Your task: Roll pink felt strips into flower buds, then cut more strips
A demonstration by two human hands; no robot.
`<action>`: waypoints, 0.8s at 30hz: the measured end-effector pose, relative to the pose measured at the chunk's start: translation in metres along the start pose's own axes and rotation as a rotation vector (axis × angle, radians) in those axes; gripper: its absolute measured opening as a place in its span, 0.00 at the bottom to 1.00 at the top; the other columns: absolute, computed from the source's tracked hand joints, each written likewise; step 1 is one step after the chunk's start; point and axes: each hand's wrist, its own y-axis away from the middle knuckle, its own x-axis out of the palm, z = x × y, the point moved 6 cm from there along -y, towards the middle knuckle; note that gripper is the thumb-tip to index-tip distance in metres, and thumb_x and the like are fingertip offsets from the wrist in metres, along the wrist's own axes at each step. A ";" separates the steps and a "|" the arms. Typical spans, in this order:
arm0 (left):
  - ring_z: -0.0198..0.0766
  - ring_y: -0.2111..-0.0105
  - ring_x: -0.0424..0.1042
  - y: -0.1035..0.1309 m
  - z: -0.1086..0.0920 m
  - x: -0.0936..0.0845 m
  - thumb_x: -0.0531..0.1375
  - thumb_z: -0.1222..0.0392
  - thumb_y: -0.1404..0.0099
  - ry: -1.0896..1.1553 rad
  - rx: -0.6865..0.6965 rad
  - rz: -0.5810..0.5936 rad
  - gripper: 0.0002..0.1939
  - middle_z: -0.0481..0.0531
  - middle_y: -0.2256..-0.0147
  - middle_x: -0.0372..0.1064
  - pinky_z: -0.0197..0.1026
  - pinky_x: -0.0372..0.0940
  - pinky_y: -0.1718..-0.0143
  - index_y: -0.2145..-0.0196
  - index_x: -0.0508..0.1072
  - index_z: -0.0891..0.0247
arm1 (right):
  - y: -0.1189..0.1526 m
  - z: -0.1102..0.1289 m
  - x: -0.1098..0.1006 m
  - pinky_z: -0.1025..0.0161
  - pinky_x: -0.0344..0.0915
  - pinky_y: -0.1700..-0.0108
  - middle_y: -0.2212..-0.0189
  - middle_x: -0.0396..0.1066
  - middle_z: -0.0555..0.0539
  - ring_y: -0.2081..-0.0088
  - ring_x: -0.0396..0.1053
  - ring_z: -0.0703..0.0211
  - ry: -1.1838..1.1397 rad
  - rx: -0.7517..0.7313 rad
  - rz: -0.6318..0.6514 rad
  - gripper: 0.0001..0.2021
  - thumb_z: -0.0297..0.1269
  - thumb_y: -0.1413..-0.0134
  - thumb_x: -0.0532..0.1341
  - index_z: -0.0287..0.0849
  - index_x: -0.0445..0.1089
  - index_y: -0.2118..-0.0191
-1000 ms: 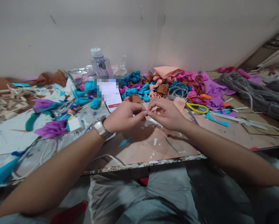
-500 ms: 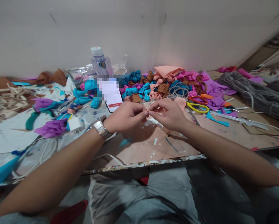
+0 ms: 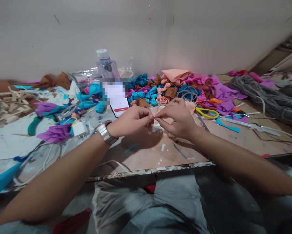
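Over the middle of the worktable, my left hand (image 3: pixel 133 122), with a metal watch at its wrist, pinches a tiny strip of peach crepe paper (image 3: pixel 152 116) between thumb and fingertips. My right hand (image 3: pixel 177 119) meets it from the other side, its index fingertip at the strip and its thumb slightly lower. Most of the strip is hidden by the fingers. Behind the right hand lies a larger peach paper piece (image 3: pixel 190 107). Beyond both hands, a heap of twisted crepe paper rosettes (image 3: pixel 152 92) in blue, pink, brown and peach runs along the wall.
A phone (image 3: pixel 120 105) leans near a clear bottle (image 3: pixel 108 66). To the right lie yellow-handled scissors (image 3: pixel 206 112), a white glue stick (image 3: pixel 250 125) and grey yarn (image 3: pixel 263 100). On the left are wooden sticks (image 3: pixel 11 104), a white charger (image 3: pixel 79 129) and purple paper (image 3: pixel 55 132).
My right thumb has parted a little from the index finger and dropped lower. The right hand's other fingers have lifted slightly. My left hand stays at nearly the same spot, still pinching.
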 end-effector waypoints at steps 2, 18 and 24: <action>0.37 0.69 0.77 0.001 -0.003 -0.001 0.56 0.56 0.29 -0.086 0.026 -0.018 0.16 0.52 0.71 0.79 0.38 0.68 0.64 0.69 0.78 0.65 | 0.000 0.001 -0.001 0.49 0.55 0.47 0.68 0.81 0.51 0.65 0.73 0.55 -0.007 0.004 -0.019 0.04 0.37 0.37 0.62 0.47 0.74 0.64; 0.39 0.67 0.79 0.000 -0.002 0.004 0.55 0.59 0.28 0.301 -0.045 0.077 0.13 0.55 0.70 0.78 0.42 0.74 0.60 0.69 0.72 0.65 | -0.003 0.006 -0.006 0.47 0.56 0.47 0.67 0.82 0.50 0.64 0.75 0.53 0.017 -0.055 0.015 0.06 0.37 0.35 0.59 0.49 0.75 0.61; 0.39 0.68 0.79 0.001 0.000 0.007 0.54 0.63 0.31 0.397 -0.086 0.093 0.10 0.55 0.70 0.77 0.43 0.73 0.60 0.68 0.72 0.65 | -0.003 0.010 -0.007 0.47 0.55 0.47 0.68 0.81 0.51 0.64 0.74 0.54 0.070 -0.093 0.015 0.07 0.36 0.35 0.59 0.49 0.74 0.63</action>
